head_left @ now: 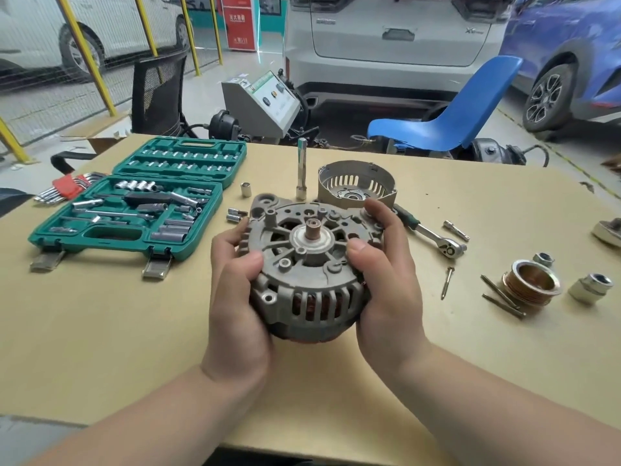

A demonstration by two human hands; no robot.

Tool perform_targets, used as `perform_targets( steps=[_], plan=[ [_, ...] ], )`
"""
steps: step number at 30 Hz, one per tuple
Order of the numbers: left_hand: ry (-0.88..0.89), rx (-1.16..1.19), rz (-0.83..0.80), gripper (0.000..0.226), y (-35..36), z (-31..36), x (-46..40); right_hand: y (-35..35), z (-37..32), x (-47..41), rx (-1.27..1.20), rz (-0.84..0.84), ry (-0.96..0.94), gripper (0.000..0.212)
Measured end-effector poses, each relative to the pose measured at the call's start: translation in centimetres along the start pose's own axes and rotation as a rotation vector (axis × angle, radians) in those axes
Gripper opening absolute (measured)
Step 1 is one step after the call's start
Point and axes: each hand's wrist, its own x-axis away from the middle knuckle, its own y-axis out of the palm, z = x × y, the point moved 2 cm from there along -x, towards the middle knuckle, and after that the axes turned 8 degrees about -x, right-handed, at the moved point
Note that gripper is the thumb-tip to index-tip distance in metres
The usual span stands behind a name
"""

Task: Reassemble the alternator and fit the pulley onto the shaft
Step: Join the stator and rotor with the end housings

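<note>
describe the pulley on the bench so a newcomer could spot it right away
Start at the grey cast alternator body held in both hands, then look right along the tan bench to the loose parts. The copper-coloured grooved metal pulley lies between two thin bolts and a silver socket; only it is ribbed and coppery.

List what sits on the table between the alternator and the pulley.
Head view: between the alternator and the pulley lies one loose long bolt; the ratchet lies farther back. Otherwise bare table.

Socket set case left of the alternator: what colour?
Teal-green plastic socket set case, seen in the head view.
</note>
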Motion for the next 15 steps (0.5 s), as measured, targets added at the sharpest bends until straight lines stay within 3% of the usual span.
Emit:
perform_targets(
  steps=[6,9,11,15],
  plan=[
    [-0.016,-0.001,0.025,0.028,-0.7,-0.9,-2.0,-0.4,0.9,-1.9,0.039,-0.079,-0.050,0.062],
    [-0.102,0.023,0.043,0.050,-1.1,-0.4,-2.9,-0.7,0.9,-2.0,0.043,-0.154,-0.044,0.064],
    [-0.174,0.006,0.068,0.052,-1.4,0.0,-3.9,-1.0,0.8,-2.1,0.049,-0.186,-0.027,0.066],
    [-0.269,0.005,-0.095,0.043,-1.0,-0.2,-4.3,-1.2,0.8,-2.6,0.048,-0.190,0.010,0.066]
  ],
)
